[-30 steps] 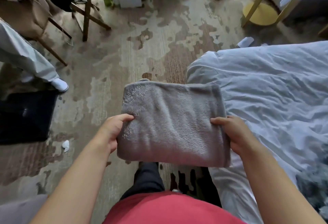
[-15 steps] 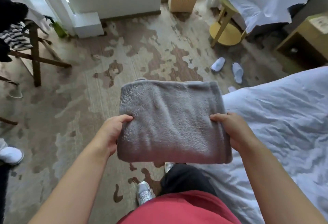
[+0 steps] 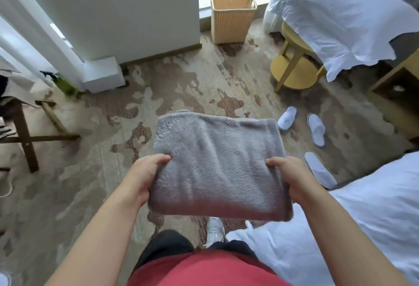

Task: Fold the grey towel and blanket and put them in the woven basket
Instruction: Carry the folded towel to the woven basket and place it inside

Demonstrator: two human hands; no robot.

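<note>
Between left hand [image 3: 145, 178] and right hand [image 3: 292, 178], towel [image 3: 217, 163] in curled grip.

White slippers [image 3: 287, 121] lie on the patterned carpet [image 3: 181, 86] between a yellow stool [image 3: 294, 75] and the bed [image 3: 374, 206].

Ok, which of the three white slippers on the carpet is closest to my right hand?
The lone slipper beside the bed, just right of your right hand; the other two lie together farther away, toward the yellow stool.
</note>
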